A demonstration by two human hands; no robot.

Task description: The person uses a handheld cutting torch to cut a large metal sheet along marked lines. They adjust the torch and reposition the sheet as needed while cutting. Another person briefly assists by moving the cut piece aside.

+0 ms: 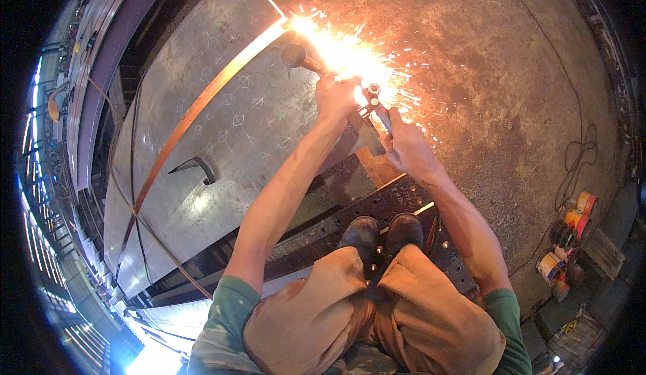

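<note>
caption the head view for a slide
Right hand holding a torch-like tool, left hand close by, bright sparks beside a marked metal plate.

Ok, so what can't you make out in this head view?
In the head view:
- Fingertips of the left hand: lost in glare from the sparks.
- Metal directly behind the sparks: washed out.
- Palm of the right hand on the metal tool: hidden by the hand itself.
- Heels of the boots: covered by the trousers.
</note>
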